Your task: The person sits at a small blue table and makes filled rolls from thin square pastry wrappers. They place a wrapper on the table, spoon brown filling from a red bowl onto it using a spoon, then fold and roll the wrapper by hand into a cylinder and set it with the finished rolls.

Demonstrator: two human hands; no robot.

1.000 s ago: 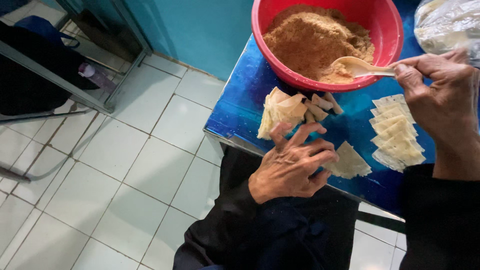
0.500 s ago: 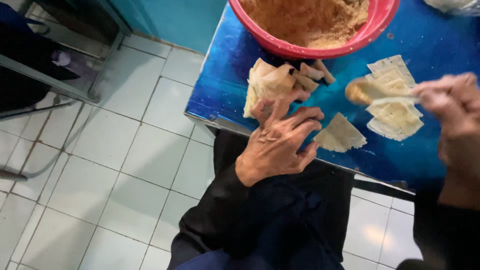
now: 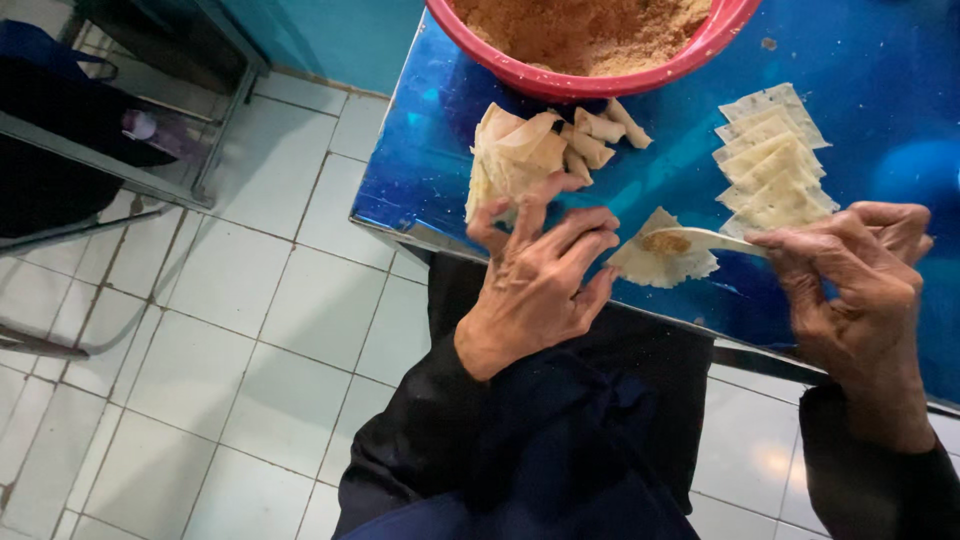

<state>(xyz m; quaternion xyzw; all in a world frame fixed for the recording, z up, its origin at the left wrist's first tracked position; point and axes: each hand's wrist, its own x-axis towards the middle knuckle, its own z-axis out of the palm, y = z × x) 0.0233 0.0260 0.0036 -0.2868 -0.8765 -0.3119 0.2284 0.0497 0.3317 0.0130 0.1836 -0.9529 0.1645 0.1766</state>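
While right hand (image 3: 850,290) grips pale spoon (image 3: 700,238) over square wrapper (image 3: 662,262), left hand (image 3: 540,285) loosely spread, empty, blue table (image 3: 880,120).

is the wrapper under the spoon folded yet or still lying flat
Flat and unfolded. The wrapper lies spread on the blue table with brown filling exposed, the spoon in the right hand resting over it.

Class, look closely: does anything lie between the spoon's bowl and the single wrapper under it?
Nothing visible does. The spoon, held by the right hand, sits with its bowl on the wrapper, where a small heap of filling lies.
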